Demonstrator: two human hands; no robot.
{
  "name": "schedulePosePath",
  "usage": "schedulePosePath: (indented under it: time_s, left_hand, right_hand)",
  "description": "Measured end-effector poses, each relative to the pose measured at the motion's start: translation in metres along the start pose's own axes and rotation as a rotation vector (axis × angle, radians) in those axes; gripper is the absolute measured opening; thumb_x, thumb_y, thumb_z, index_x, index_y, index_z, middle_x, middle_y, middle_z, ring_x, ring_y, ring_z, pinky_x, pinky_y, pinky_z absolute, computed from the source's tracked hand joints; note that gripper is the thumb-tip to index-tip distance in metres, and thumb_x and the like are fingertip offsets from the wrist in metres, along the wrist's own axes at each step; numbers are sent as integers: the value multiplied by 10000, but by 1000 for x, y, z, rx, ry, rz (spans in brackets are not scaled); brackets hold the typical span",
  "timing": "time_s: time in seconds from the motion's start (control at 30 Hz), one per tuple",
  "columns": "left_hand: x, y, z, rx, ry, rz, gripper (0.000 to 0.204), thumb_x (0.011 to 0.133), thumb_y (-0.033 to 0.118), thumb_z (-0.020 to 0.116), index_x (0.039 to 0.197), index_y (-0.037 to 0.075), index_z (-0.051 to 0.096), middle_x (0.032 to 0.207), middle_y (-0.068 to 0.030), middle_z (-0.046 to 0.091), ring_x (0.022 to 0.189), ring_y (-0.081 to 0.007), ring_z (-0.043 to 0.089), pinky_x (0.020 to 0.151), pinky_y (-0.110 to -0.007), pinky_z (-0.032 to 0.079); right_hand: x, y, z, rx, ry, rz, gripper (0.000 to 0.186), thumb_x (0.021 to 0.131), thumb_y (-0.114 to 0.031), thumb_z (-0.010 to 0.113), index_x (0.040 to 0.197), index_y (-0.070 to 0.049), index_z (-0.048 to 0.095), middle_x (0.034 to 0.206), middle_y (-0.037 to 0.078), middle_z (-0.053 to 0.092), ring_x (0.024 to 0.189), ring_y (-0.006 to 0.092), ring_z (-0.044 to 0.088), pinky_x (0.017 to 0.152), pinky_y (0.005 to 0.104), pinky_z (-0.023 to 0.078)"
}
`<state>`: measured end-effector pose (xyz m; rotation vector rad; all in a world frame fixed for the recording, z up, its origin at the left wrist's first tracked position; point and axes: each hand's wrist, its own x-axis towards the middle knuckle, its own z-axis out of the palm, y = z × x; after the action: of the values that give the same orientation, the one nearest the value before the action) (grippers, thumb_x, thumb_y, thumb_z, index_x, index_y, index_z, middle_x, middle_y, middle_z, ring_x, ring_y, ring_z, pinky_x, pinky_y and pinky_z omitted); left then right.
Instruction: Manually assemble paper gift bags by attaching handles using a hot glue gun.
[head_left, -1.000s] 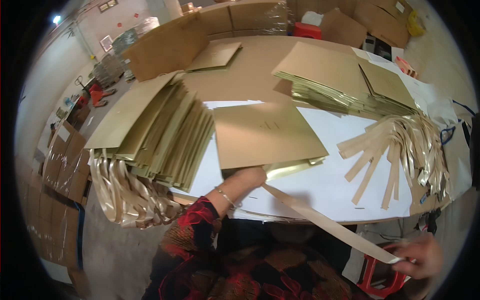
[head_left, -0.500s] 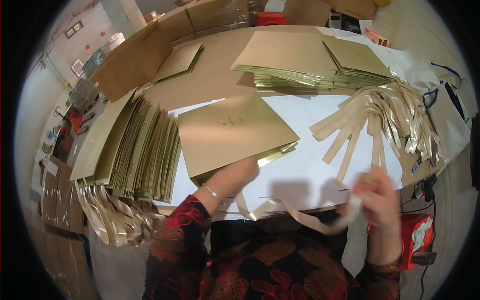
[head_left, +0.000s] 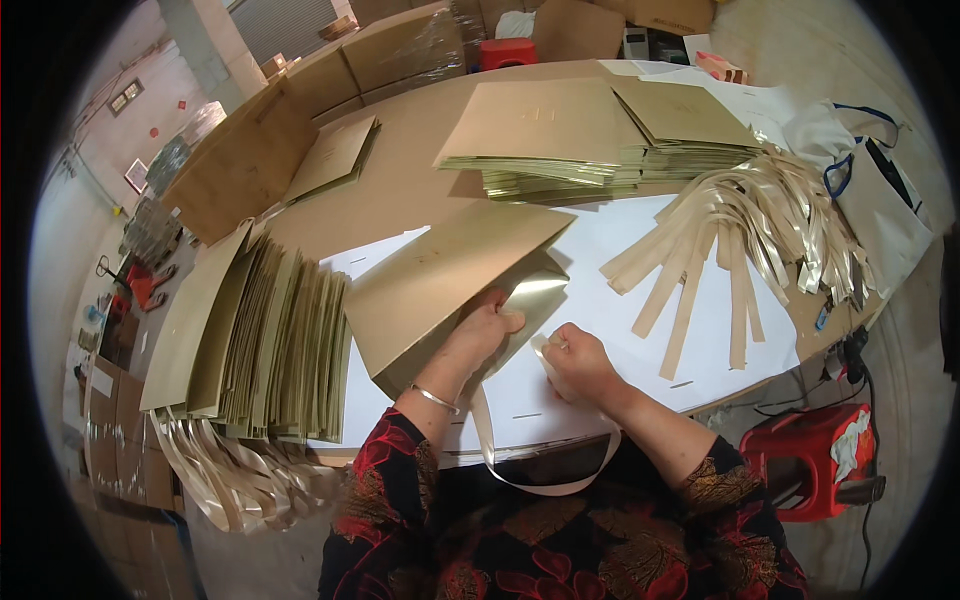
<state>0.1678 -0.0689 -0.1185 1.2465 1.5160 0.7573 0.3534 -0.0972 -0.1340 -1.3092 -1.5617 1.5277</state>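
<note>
A gold paper bag (head_left: 430,275) lies tilted in front of me, its mouth spread on the side facing my hands. My left hand (head_left: 487,330) is closed on the edge of that bag, its fingers partly inside the mouth. Close beside it, my right hand (head_left: 580,362) pinches one end of a cream satin ribbon (head_left: 484,420). The ribbon hangs in a loop past the table's front edge and runs back up to the bag under my left wrist. Where it meets the bag is hidden.
At left stand several gold bags (head_left: 285,340) packed upright, with ribbon handles (head_left: 225,475) hanging off the table. Flat gold bags (head_left: 530,120) are stacked at the back. Loose ribbons (head_left: 740,220) fan out at right. A red stool (head_left: 800,440) stands beyond the right table edge.
My right hand has come in from the right to beside the bag with the ribbon end. The bag has tipped and its mouth gapes wider; my left fingers now reach inside.
</note>
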Motion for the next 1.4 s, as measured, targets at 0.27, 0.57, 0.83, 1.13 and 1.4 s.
schedulePosePath:
  time_s: [0.27,0.57,0.83,1.13,1.4]
  left_hand:
    - [3,-11,-7,-62,-48,10,251,857,112,646,1082,10,600,972,-52,604,899,-161,532,864,-301,429]
    - [2,-13,-7,-103,-44,-15,213,873,136,655,1045,17,614,940,-42,609,868,-151,528,835,-301,435]
    - [-6,-4,-6,-155,-64,-90,209,899,156,639,1055,18,632,950,-49,621,864,-149,553,810,-306,454]
    - [0,-15,-5,-105,-67,-44,246,894,174,650,1077,10,631,976,-54,632,877,-149,563,824,-307,454]
    - [4,-19,0,40,50,-2,293,850,171,681,1074,-8,618,980,-96,627,906,-186,553,841,-316,442]
  right_hand:
    - [10,4,11,-11,67,-62,226,892,-181,524,886,45,515,627,123,595,485,209,599,462,355,484]
    - [19,9,21,-144,80,-95,194,864,-176,573,854,17,555,685,108,606,590,192,588,571,340,486]
    - [23,27,23,-113,193,-184,202,834,-176,571,833,25,553,696,182,610,627,309,606,624,400,488]
    - [28,21,31,-66,160,-157,206,834,-184,606,797,18,586,676,166,608,611,256,582,612,380,476]
    - [22,14,20,-10,55,-46,339,855,-267,666,705,25,583,615,114,579,582,192,540,583,359,460]
